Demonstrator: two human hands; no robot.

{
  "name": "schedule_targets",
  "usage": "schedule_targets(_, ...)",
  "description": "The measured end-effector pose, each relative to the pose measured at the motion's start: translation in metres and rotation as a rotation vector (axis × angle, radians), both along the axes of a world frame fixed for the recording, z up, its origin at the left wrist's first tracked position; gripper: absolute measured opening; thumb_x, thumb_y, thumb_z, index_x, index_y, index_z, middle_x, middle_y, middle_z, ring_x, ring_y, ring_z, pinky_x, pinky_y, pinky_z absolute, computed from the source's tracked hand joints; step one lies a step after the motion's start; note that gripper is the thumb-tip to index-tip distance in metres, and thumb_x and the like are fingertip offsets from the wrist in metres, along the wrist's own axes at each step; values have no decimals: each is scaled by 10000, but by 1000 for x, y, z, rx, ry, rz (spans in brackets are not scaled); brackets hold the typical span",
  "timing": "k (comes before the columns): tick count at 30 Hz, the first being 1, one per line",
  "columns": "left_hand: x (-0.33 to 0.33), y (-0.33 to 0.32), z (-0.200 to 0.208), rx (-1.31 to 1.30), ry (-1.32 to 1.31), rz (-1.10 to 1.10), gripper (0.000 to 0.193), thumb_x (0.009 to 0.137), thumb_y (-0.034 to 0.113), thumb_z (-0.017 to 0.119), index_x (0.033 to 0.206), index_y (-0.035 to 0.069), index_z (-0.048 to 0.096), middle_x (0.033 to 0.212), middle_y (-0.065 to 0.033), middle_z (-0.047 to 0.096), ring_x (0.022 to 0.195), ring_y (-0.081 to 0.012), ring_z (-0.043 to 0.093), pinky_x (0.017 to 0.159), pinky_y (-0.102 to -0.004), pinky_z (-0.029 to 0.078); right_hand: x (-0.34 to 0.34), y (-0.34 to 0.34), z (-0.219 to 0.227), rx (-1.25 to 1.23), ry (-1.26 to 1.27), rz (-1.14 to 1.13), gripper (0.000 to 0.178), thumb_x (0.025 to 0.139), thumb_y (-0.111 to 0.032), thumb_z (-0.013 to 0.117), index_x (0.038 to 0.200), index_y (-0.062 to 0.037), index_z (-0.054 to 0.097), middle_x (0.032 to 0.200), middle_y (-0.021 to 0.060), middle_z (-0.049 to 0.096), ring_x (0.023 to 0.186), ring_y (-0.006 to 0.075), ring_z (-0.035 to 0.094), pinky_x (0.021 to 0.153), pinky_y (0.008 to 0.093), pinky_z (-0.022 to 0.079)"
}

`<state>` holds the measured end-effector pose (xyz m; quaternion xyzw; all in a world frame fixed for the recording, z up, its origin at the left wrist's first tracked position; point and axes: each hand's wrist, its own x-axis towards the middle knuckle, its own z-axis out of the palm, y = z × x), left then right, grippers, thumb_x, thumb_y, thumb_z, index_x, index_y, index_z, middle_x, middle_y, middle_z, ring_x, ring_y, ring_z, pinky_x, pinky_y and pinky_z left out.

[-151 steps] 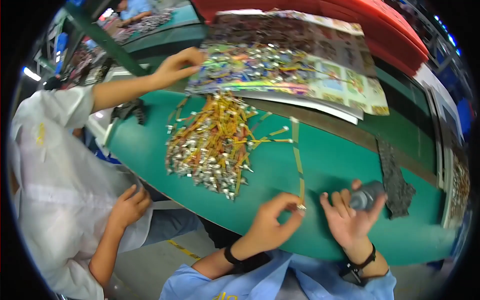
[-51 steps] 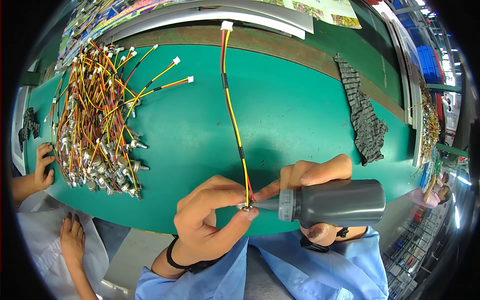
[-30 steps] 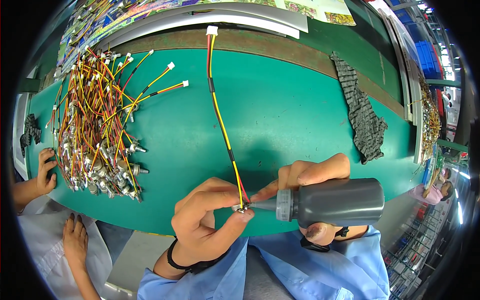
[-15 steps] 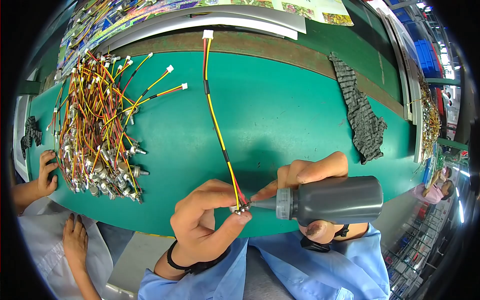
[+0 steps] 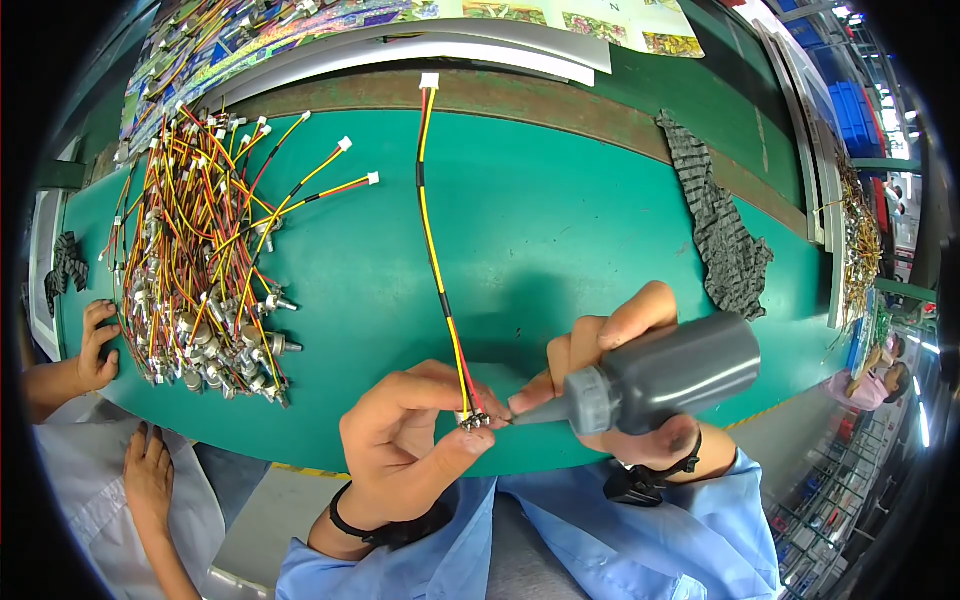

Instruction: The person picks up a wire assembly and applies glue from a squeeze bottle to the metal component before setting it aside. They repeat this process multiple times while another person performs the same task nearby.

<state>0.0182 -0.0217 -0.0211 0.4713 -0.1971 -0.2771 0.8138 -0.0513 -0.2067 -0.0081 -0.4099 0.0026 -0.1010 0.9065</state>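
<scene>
Within the pinch of the left hand (image 5: 385,450) sits a small metal component (image 5: 472,422) — probably light, its wires (image 5: 432,240) limp, so best held by the body. Just right, the right hand (image 5: 590,345) grips a squeezable-looking bottle (image 5: 685,375); beyond them, leftward, a wire pile (image 5: 205,260).

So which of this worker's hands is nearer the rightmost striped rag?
The right hand, holding a squeeze bottle, is left of the rag, toward the body; the left hand, pinching a potentiometer, is farther left.

The person's garment (image 5: 400,568) is light blue, with grey cloth (image 5: 530,560) in the middle. Left wrist (image 5: 365,505) has a black band (image 5: 350,533), right wrist (image 5: 718,455) a black strap (image 5: 690,462).
</scene>
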Motion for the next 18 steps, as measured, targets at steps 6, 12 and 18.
schedule_targets(6,1,1,0,-72,112,-36,244,852,-128,622,1079,-60,561,985,-195,651,897,-258,660,786,-388,546,6,2,8,538,74,-42,792,731,-605,787,1186,-91,391,779,34,460,616,112,449,871,480,577)
schedule_targets(12,1,2,0,-88,151,-59,229,861,-127,613,1073,-54,565,996,-191,652,907,-255,660,805,-397,545,3,0,-1,335,-54,14,760,780,-588,752,1241,-112,379,881,70,490,789,198,527,988,560,503)
schedule_targets(18,-3,2,5,-41,208,-28,218,868,-126,611,1067,-51,563,1005,-186,657,910,-253,661,820,-403,546,2,6,0,-14,-109,-20,742,785,-545,772,1237,-111,375,910,88,500,820,225,543,992,569,503)
